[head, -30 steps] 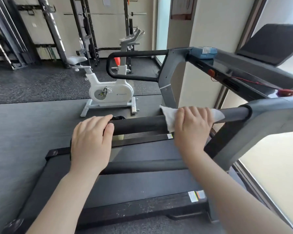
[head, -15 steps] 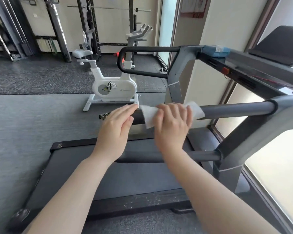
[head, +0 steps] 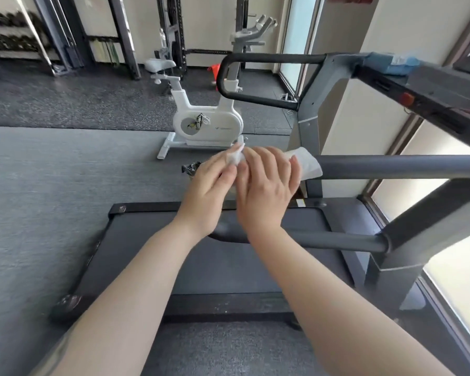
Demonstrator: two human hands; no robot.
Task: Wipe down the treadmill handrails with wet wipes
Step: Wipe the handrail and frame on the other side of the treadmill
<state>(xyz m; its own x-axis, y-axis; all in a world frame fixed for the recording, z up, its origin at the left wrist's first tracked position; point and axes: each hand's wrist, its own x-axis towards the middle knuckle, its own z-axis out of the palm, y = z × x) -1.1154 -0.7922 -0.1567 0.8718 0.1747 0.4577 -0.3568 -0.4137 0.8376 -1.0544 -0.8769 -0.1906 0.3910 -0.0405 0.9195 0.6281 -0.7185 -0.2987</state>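
Observation:
The near treadmill handrail (head: 396, 166), a dark padded bar, runs from the right upright toward the centre. A white wet wipe (head: 305, 163) is wrapped over its free end. My right hand (head: 266, 188) lies curled over the wipe at that end. My left hand (head: 212, 194) sits right beside it, its fingertips touching a bunched corner of the wipe (head: 236, 156). The bar's tip is hidden under both hands. The far handrail (head: 258, 99) loops off the left upright. A blue wipe pack (head: 390, 63) rests on the console.
The treadmill belt (head: 228, 264) lies below my arms, with a lower crossbar (head: 334, 240) under the handrail. A white exercise bike (head: 206, 120) stands on the floor beyond. Weight racks (head: 71, 36) line the back wall. A window (head: 445, 240) runs along the right.
My right hand has slid the wipe leftward along the handrail to its free end. My left hand has drawn in beside it and now touches the wipe. The view has shifted.

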